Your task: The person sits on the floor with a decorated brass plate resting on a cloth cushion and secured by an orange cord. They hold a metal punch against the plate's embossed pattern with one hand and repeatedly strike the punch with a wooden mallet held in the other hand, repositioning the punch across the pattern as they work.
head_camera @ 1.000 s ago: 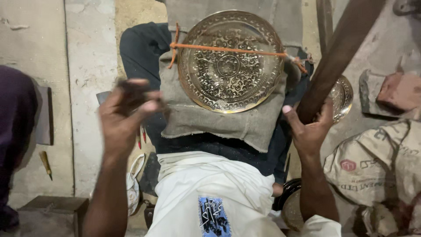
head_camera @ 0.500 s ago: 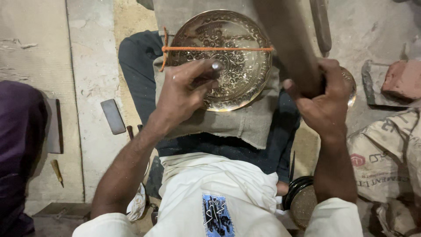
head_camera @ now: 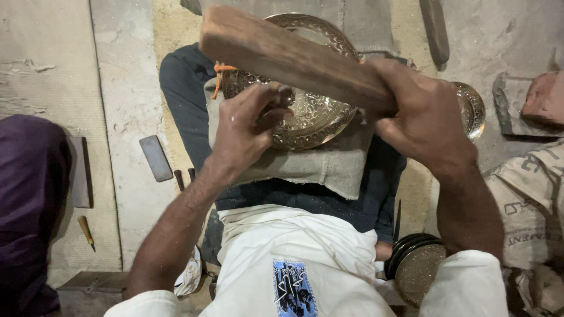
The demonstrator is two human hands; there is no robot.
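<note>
Since 0.5 s ago, the wooden mallet (head_camera: 294,58) has swung from a steep upright angle at the right to lie nearly level across the brass plate (head_camera: 314,114), its free end now reaching far left over the plate's upper rim. Its handle end sits in the right hand (head_camera: 426,114), whose fingers are wrapped tight around the wood. The left hand (head_camera: 244,129) has stayed on the plate's left part, its fingers (head_camera: 267,97) pinched together around something small and dark pressed to the engraved surface; whether that is a punch or a chisel cannot be told, since the fingers hide it. The plate is round, chased with a dense pattern, and lies on a grey cloth pad (head_camera: 335,164) draped over the person's dark-trousered lap, with an orange cord (head_camera: 220,76) showing at its left rim under the mallet. On the concrete floor (head_camera: 123,88) to the left lie a flat grey stone (head_camera: 155,157), 2 short dark tools (head_camera: 182,179) just beside the thigh, and a small wooden-handled tool (head_camera: 86,230) nearer the left edge. A second brass dish (head_camera: 473,108) peeks out behind the right hand, and a stack of dark round plates (head_camera: 414,264) rests near the right knee, beside a printed sack (head_camera: 529,199).
</note>
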